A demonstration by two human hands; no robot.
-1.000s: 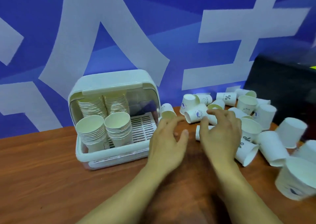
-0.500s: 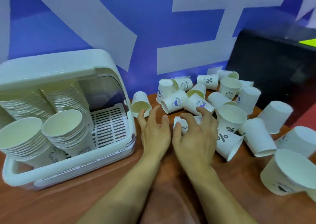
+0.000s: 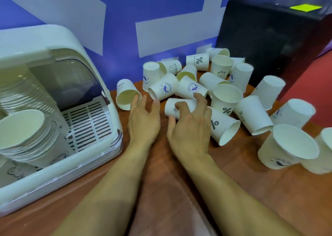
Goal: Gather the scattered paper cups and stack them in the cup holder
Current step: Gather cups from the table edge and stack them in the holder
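Several white paper cups (image 3: 224, 99) lie scattered on the wooden table, some upright, some on their sides. The white cup holder (image 3: 115, 127) stands at the left with its lid raised and stacks of nested cups (image 3: 27, 133) lying inside. My left hand (image 3: 143, 122) is flat and spread, and one fingertip touches the rim of a cup on its side (image 3: 124, 93) beside the holder. My right hand (image 3: 190, 129) lies over another cup on its side (image 3: 171, 106). Its thumb and index finger clasp that cup, which rests on the table.
A black box (image 3: 269, 37) stands at the back right, behind the cups. A blue wall with white shapes (image 3: 125, 28) runs right behind the table. Two upright cups (image 3: 287, 147) stand near the right edge, by a red surface (image 3: 316, 84).
The view has closed in on the table. Both hands slid forward to the cups: the left reached the rim of the cup by the holder, and the right curled onto the lying cup.
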